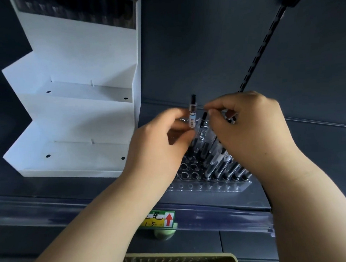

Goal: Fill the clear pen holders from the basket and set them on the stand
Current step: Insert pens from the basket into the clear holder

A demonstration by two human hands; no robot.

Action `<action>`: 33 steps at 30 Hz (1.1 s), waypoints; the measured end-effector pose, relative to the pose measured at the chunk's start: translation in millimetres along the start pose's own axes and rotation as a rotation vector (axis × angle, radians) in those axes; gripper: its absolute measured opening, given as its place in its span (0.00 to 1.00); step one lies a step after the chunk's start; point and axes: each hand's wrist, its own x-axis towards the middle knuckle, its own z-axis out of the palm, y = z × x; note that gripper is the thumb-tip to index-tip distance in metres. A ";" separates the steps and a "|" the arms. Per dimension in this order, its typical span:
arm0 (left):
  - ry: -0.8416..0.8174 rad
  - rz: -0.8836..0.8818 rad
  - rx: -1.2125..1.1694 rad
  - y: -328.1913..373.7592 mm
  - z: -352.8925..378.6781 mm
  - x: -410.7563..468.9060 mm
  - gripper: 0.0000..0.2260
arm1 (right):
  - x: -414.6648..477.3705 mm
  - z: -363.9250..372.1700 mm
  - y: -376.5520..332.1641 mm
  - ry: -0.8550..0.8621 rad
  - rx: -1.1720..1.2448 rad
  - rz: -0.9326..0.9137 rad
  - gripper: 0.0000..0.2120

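Clear plastic holder (210, 188) sits directly below as your left hand (158, 144) pinches one upright pen (193, 113); right hand (247, 130) grips spare pens (230, 118).

Dark shelf (56, 185) under white stand (82, 120), clear pen holder (208, 187).
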 end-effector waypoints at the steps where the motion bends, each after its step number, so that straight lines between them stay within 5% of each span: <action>1: 0.001 0.004 0.011 -0.6 2.3 0.9 0.10 | -0.2 -0.4 -0.1 0.002 0.003 0.001 0.08; 26: -0.087 -0.011 0.187 -30.2 31.8 3.5 0.05 | -1.9 -9.0 8.4 0.021 0.043 0.034 0.08; 33: -0.181 -0.019 0.380 -30.2 23.8 0.7 0.09 | -6.9 -17.4 0.8 0.056 0.047 -0.004 0.08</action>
